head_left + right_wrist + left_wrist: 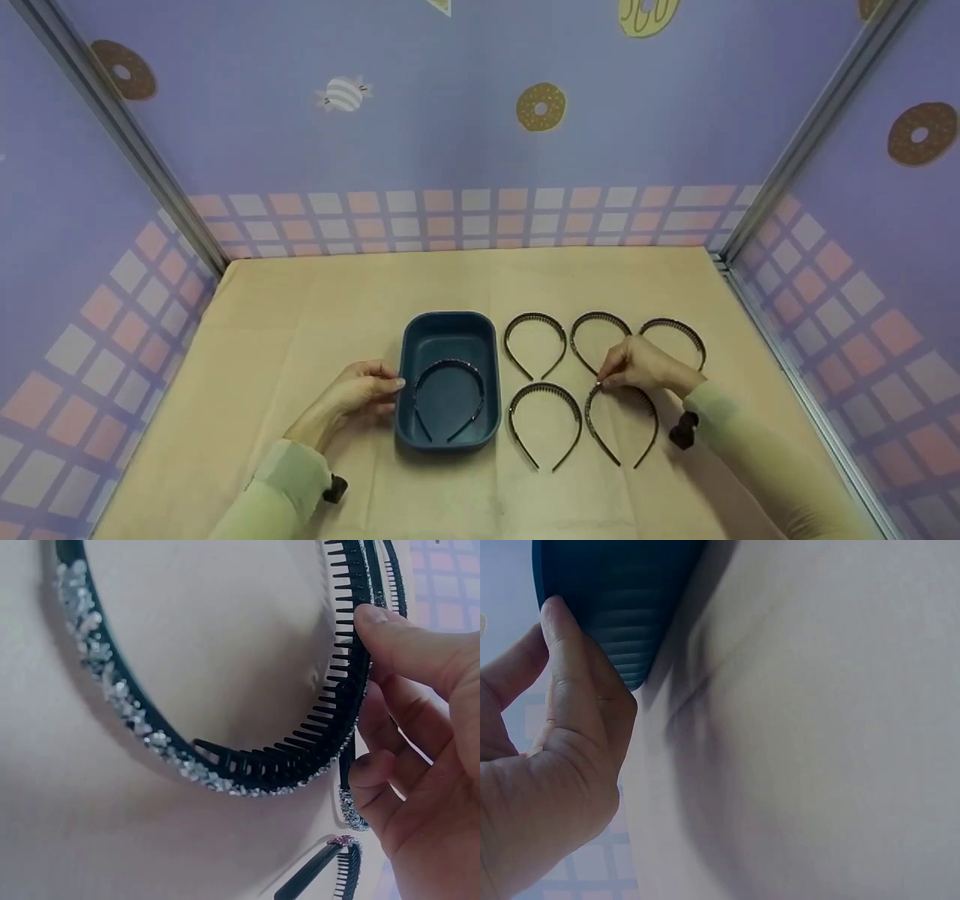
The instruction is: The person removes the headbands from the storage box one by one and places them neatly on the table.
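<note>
My left hand (366, 388) grips the left rim of a deep blue rectangular tray (450, 324), thumb at the edge and fingers against the outer wall. One dark headband (450, 362) lies inside the tray. With thumb and fingers, my right hand (643, 366) pinches the top of a dark toothed headband (590, 420) in the front row, right of the tray. In the right wrist view this headband (259, 778) shows black comb teeth inside and silvery glitter along its outer face. Its two ends point toward me.
Another headband (546, 387) lies between the tray and the held one. Behind are three more: a left one (535, 316), a middle one (600, 315) and a right one (675, 322), partly behind my right hand. A cream cloth (300, 315) covers the table, with patterned walls around it.
</note>
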Available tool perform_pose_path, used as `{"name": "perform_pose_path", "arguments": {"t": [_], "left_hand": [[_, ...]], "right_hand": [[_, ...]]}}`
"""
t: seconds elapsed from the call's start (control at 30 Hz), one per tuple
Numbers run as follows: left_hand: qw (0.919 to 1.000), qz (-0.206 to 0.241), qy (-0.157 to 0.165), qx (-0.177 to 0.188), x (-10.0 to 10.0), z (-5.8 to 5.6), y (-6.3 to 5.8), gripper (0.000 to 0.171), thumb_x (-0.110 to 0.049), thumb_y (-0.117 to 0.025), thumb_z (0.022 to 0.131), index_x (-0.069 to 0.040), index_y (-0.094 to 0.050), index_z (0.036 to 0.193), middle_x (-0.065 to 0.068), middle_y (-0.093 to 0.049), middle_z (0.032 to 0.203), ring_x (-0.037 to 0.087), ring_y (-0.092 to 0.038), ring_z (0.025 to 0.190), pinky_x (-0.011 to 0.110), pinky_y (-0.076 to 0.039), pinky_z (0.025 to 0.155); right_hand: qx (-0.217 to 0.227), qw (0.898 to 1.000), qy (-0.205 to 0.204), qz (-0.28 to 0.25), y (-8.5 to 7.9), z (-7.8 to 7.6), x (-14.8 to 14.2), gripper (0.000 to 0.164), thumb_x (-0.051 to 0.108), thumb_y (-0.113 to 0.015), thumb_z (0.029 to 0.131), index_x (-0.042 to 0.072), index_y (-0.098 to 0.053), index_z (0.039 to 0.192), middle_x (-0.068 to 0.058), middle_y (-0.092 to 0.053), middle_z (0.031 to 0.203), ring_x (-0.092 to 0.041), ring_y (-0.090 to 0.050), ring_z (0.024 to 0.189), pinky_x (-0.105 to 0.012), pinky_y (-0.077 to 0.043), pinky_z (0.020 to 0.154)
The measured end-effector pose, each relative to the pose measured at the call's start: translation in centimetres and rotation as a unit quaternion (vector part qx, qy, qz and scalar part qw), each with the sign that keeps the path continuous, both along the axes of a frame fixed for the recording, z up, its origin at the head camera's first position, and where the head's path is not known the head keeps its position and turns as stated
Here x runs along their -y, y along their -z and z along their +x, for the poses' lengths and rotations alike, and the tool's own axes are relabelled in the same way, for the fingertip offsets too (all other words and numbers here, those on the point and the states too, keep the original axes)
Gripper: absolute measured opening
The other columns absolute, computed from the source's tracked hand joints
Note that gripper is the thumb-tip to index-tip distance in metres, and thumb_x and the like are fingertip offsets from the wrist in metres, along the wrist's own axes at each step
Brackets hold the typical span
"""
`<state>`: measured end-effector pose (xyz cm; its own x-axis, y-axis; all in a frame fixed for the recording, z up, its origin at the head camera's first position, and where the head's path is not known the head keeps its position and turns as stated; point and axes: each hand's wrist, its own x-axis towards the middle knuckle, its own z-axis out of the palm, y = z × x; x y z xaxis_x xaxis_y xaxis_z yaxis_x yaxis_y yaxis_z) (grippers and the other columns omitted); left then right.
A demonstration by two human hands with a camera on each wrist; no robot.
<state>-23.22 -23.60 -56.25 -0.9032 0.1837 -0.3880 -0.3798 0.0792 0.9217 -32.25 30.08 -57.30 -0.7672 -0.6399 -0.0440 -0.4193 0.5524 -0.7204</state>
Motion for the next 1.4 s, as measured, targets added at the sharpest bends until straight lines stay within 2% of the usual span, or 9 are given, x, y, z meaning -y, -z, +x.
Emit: {"name": "perform_pose_path", "arguments": {"t": [0.27, 0.6, 0.9, 1.13, 1.27, 1.4], "left_hand": [[0.9999, -0.014, 0.002, -0.002, -0.4, 0.0, -0.1, 0.009, -0.007, -0.078, 0.102, -0.011, -0.071, 0.101, -0.005, -0.071, 0.094, 0.007, -0.069, 0.086, 0.023, -0.067, 0.073], [0.9999, -0.013, 0.001, 0.004, -0.5, 0.2, -0.1, 0.01, -0.007, -0.078, 0.102, -0.012, -0.07, 0.099, -0.006, -0.072, 0.093, 0.007, -0.069, 0.086, 0.023, -0.067, 0.073], [0.9999, -0.014, 0.001, 0.001, -0.4, 0.1, 0.0, 0.011, -0.006, -0.077, 0.102, -0.012, -0.07, 0.098, -0.006, -0.071, 0.091, 0.007, -0.068, 0.084, 0.024, -0.067, 0.075], [0.9999, -0.016, -0.003, 0.002, -0.4, 0.3, -0.2, 0.007, -0.006, -0.077, 0.103, -0.01, -0.072, 0.102, -0.004, -0.071, 0.093, 0.009, -0.068, 0.085, 0.024, -0.066, 0.074], [0.9998, -0.016, -0.014, 0.005, -0.4, 0.3, -0.4, 0.007, -0.005, -0.078, 0.102, -0.01, -0.073, 0.101, -0.003, -0.071, 0.093, 0.01, -0.067, 0.086, 0.023, -0.066, 0.071], [0.9999, -0.007, -0.011, 0.002, -0.3, 0.3, -0.4, 0.009, -0.004, -0.078, 0.102, -0.01, -0.072, 0.098, -0.004, -0.069, 0.09, 0.009, -0.066, 0.085, 0.022, -0.066, 0.07]], "right_hand": [[-0.008, 1.0, -0.016, -0.007, -0.6, 0.1, -0.1, 0.014, -0.01, -0.084, 0.089, 0.002, -0.088, 0.094, -0.021, -0.083, 0.09, -0.009, -0.071, 0.073, -0.016, -0.055, 0.066], [-0.031, 0.999, -0.007, -0.013, -1.0, 0.4, 0.2, 0.003, 0.003, -0.086, 0.096, 0.001, -0.087, 0.097, -0.014, -0.085, 0.092, -0.002, -0.071, 0.077, -0.019, -0.058, 0.072], [0.0, 0.999, 0.028, -0.031, -1.6, 0.6, 1.2, 0.014, 0.006, -0.08, 0.101, -0.002, -0.085, 0.111, -0.018, -0.086, 0.103, -0.009, -0.075, 0.085, -0.019, -0.059, 0.075], [-0.009, 0.996, 0.066, -0.053, -2.6, 0.5, 3.4, 0.023, 0.012, -0.08, 0.103, -0.003, -0.082, 0.121, -0.019, -0.085, 0.11, -0.009, -0.073, 0.088, -0.019, -0.059, 0.076], [-0.037, 0.996, 0.066, -0.052, -3.5, 0.3, 5.4, 0.024, 0.015, -0.081, 0.103, 0.0, -0.082, 0.122, -0.017, -0.085, 0.112, -0.011, -0.075, 0.092, -0.021, -0.06, 0.079], [-0.058, 0.996, 0.046, -0.048, -4.4, 0.2, 7.5, 0.021, 0.014, -0.082, 0.102, 0.003, -0.083, 0.12, -0.016, -0.085, 0.111, -0.018, -0.079, 0.096, -0.023, -0.062, 0.084]]}}
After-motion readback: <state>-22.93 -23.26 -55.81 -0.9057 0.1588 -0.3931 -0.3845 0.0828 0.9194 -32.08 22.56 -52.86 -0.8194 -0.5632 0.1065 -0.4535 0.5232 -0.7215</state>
